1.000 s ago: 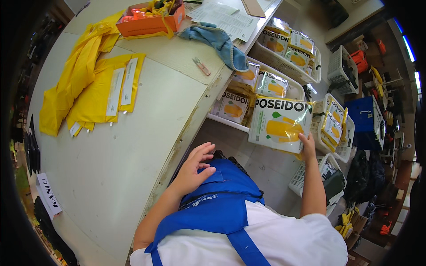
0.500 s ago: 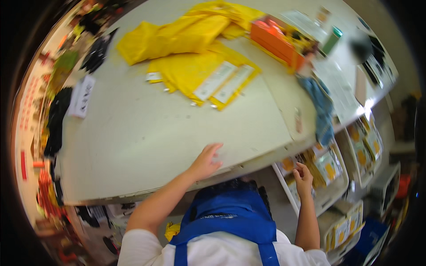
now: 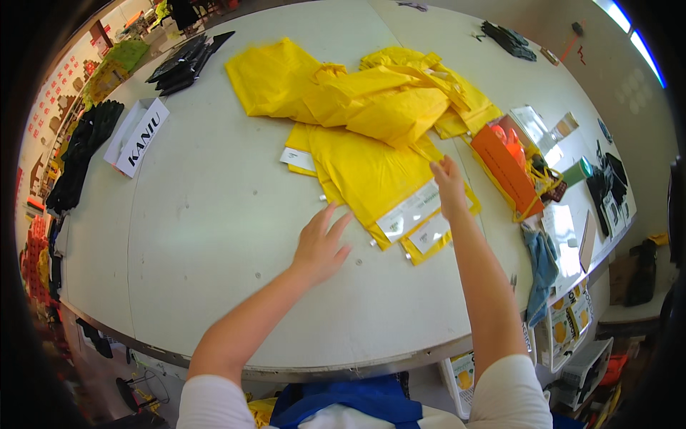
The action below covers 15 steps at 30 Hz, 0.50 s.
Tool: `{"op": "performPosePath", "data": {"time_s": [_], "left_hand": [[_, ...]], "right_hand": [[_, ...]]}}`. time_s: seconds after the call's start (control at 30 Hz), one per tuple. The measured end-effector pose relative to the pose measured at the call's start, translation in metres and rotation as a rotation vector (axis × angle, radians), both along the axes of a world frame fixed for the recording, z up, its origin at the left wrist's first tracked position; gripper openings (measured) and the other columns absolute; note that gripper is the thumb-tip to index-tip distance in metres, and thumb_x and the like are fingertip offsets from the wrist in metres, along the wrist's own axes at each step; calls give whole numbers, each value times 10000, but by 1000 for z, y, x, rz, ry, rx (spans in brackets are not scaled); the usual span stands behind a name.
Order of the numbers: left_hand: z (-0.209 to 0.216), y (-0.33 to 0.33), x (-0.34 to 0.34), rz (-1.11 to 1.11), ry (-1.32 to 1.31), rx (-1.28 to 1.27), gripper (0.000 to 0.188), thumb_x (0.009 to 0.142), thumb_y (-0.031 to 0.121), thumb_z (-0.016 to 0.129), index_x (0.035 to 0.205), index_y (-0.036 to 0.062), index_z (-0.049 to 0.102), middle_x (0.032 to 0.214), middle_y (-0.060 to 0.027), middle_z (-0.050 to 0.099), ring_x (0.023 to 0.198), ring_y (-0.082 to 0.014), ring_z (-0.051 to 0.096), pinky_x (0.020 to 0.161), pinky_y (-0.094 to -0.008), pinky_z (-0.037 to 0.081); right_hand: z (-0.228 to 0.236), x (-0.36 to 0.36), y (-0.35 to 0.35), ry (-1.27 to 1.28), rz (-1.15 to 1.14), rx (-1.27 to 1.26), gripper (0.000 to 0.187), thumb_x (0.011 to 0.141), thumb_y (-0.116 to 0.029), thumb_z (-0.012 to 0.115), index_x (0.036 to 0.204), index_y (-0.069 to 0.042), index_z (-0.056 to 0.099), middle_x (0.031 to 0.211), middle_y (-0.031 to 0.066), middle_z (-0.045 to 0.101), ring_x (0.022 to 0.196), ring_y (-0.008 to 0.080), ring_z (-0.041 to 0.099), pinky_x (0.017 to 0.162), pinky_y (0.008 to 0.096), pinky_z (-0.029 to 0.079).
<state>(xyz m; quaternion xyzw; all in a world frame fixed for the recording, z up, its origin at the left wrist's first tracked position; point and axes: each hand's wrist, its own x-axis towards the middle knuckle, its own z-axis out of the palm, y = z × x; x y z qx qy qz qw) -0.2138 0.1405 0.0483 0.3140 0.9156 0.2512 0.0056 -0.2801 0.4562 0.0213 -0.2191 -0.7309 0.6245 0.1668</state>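
On the large white table a stack of flat yellow plastic bags (image 3: pixel 379 171) bears white printed panels along its near edge. Crumpled yellow sheeting (image 3: pixel 371 104) lies heaped over the stack's far part. My left hand (image 3: pixel 319 243) hovers just near the stack's left side, its fingers spread and nothing in them. Over the right side of the stack reaches my right hand (image 3: pixel 449 187), fingers raised and somewhat apart, holding nothing that I can see. Whether its fingers touch the yellow plastic, I cannot tell.
An orange box (image 3: pixel 506 168) of small items stands at the right, beside a green-capped bottle (image 3: pixel 575 171). A blue cloth (image 3: pixel 541 268) hangs at the table's right edge. A white sign (image 3: pixel 139 139) and black bundles (image 3: pixel 186 64) lie at the left. White bins (image 3: pixel 564 325) stand below right.
Both my hands have moved forward over the table, the right one from beside the bins to the yellow stack. The view has shifted as well.
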Motion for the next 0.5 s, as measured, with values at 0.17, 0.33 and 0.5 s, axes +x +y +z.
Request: {"op": "performPosePath", "data": {"time_s": [0.17,0.33,0.5], "left_hand": [[-67,-122,51,379,-41,-91,610,818,273,631,1339,65,391,1433,-194,284,1310,-401,276,1079,-504,239],[-79,-130,50,304,-31,-82,622,822,337,614,1326,43,398,1416,-196,305,1312,-393,273,1081,-540,220],[-78,-133,52,335,-61,-112,625,841,365,590,1343,54,386,1428,-169,306,1332,-372,259,1102,-508,201]], "right_hand": [[11,-151,12,-128,-210,-310,808,737,-484,729,1287,27,430,1247,169,513,1094,274,516,904,380,428],[30,-227,20,108,-80,-738,413,855,-126,641,1230,-13,509,1145,137,600,986,281,607,846,392,514],[212,-272,-95,547,166,-486,283,903,-103,560,1173,-78,479,1131,85,566,1038,257,570,842,387,504]]}}
